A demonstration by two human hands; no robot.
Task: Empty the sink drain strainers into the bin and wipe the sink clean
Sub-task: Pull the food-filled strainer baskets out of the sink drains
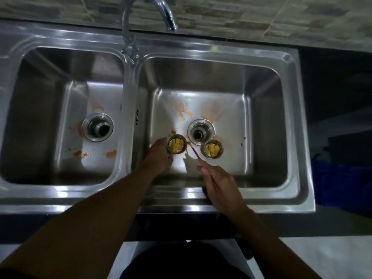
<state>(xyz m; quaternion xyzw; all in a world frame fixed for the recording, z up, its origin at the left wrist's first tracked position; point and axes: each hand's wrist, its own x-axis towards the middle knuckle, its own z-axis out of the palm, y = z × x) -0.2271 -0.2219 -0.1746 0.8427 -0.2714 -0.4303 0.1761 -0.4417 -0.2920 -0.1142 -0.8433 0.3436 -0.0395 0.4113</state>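
Step in hand: emptying, early stage. Both strainers are out of their drains and sitting on the floor of the right basin (231,109), well apart from the bin.

- Left strainer (177,157): full of yellow scraps (176,145). Left hand (160,153) is curling round its near-left wall, gripping it.
- Right strainer (213,157): also full, standing free just beside the open right drain (200,134).
- Right hand (220,183) is pinching a thin red stick (195,153), the tip pointing into the gap between the two strainers. What the stick is, I cannot tell.
- Left drain (98,127) is lying open in the left basin (50,97).
- Orange stains (182,112) are showing in both basins; wiping not yet begun.

Next move, as I judge it: lift the gripped strainer level so no scraps spill, carry it over the sink rim (128,196) and tip it out. A dark blue tub (342,178) is sitting low to the right, past the bench end; probably the bin, not certain.

Room: the basin walls are standing steep on all sides, so the lift needs to go straight up first. The tap (161,9) is arching over the divider at the back, clear of a rightward path. The free strainer and the stick are crowding the right side of the gripped one.
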